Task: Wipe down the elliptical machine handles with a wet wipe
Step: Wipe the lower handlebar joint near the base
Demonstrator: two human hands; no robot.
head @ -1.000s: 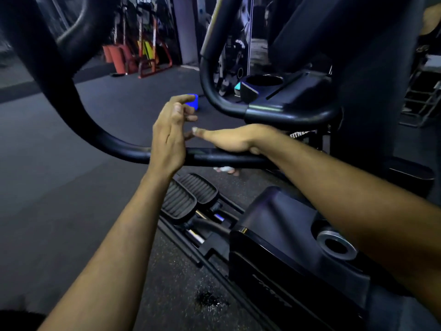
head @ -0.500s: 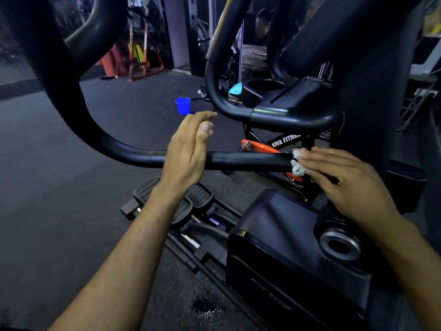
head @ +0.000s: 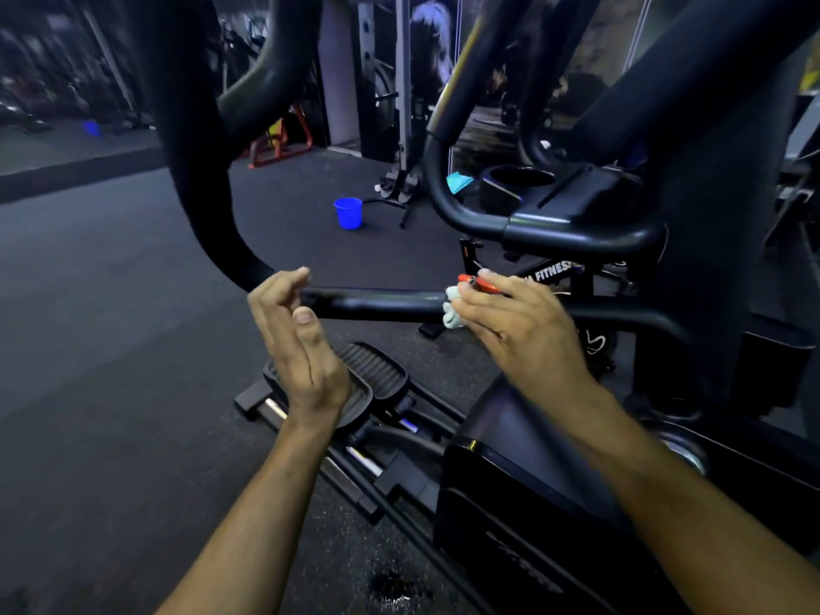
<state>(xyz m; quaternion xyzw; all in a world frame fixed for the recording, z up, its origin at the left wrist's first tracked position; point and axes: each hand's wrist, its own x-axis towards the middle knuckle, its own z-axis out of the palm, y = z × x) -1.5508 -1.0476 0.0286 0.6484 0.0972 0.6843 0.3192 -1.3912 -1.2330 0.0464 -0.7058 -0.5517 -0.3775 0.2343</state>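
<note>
Wipe (head: 452, 309) bunched under our right hand (head: 510, 324) fingers, pinched against handle (head: 381, 302). Left hand (head: 295, 335) loose, empty, just left of bar. Risk: small wad slips from fingertips, skips bar underside.

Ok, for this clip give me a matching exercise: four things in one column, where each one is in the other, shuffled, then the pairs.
Things:
1. wet wipe
2. blue cup
3. left hand
4. foot pedals

Places:
A. on the gym floor beyond the handle
B. low down, below the handle
C. held open beside the handle, gripping nothing
D. pressed to the black handle by the right hand

Pairs: 1-D, 2-A, 3-C, 4-B
</note>
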